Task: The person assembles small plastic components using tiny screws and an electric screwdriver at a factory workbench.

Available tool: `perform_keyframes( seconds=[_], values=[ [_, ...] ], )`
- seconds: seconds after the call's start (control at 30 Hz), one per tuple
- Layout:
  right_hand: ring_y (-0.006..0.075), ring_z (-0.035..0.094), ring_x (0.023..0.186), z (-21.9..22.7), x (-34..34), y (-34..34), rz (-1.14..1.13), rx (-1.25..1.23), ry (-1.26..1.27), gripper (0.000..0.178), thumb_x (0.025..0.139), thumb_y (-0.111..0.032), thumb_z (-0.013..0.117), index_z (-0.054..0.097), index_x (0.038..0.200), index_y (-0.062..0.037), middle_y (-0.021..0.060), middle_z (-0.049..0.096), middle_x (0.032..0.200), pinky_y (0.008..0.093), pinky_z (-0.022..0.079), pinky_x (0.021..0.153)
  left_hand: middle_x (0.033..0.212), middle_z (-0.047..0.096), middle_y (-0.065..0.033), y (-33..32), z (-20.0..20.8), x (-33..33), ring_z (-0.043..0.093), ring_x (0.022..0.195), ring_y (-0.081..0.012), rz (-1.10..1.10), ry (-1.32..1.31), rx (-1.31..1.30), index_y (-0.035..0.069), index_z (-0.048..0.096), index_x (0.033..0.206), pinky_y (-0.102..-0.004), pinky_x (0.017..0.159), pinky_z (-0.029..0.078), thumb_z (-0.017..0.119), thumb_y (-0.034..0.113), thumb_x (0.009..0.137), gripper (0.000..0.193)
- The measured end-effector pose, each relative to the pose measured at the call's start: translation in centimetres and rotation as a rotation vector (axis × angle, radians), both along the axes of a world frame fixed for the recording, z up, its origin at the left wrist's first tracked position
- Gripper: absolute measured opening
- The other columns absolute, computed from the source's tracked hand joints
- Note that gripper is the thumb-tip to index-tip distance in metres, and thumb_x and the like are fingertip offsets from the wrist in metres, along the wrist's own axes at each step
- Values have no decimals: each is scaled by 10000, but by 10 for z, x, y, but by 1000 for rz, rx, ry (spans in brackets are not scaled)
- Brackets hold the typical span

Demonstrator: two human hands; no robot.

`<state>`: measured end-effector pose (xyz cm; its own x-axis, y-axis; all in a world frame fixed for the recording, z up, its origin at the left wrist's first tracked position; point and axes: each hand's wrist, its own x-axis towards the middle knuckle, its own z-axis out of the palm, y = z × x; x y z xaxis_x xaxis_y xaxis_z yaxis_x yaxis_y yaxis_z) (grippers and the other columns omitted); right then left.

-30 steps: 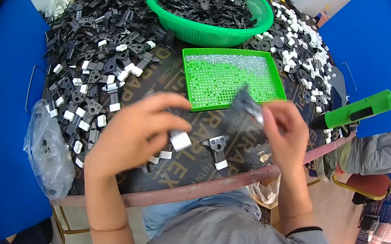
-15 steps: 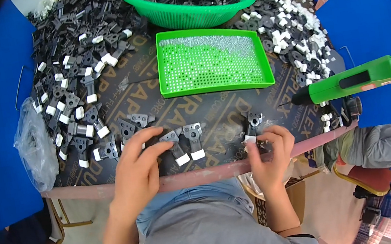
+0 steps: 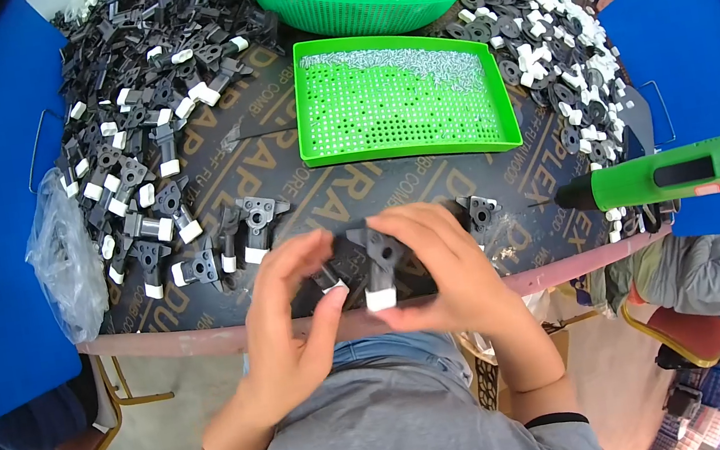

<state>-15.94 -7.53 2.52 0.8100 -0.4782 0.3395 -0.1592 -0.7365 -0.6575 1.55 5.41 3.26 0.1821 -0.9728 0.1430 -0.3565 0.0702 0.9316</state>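
Observation:
At the near edge of the table my hands face each other. My right hand (image 3: 464,279) has its fingers and thumb around a black plastic bracket with a white end (image 3: 379,257); the white end points toward me. My left hand (image 3: 287,327) pinches a second black piece with a white end (image 3: 327,277), mostly hidden by the fingers. Just left of that hand, two similar brackets (image 3: 258,218) lie on the tabletop. Another bracket (image 3: 480,211) rests beyond my right hand.
A green perforated tray (image 3: 413,155) holds many small silver pieces. Behind it stands a green basket (image 3: 367,14) of black parts. Piles of black-and-white parts (image 3: 173,76) lie left, white and black pieces (image 3: 538,52) right. A green electric screwdriver (image 3: 675,171) juts in at right.
My right hand has moved left from the lone bracket to one of the middle pair and now grips it. My left hand has closed on the other. The view has shifted slightly.

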Motion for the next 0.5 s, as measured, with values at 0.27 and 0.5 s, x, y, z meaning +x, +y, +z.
perform_keyframes(
  seconds=[0.27, 0.5],
  values=[
    [327, 611, 1077, 12, -6, 16, 25, 45, -204, 807, 572, -255, 919, 575, 1253, 7, 136, 639, 1182, 423, 460, 919, 1103, 702, -124, -17, -19, -2, 670, 1024, -176, -421, 1297, 383, -20, 575, 1250, -328, 922, 533, 601, 186, 996, 327],
    [292, 640, 939, 2, -10, 25, -51, 3, -300, 743, 592, -256, 931, 610, 1202, 22, 134, 650, 1035, 390, 497, 825, 1115, 701, -141, -8, -24, -25, 673, 1031, -181, -392, 1331, 391, -14, 569, 1250, -335, 923, 539, 587, 172, 1001, 312]
  ],
)
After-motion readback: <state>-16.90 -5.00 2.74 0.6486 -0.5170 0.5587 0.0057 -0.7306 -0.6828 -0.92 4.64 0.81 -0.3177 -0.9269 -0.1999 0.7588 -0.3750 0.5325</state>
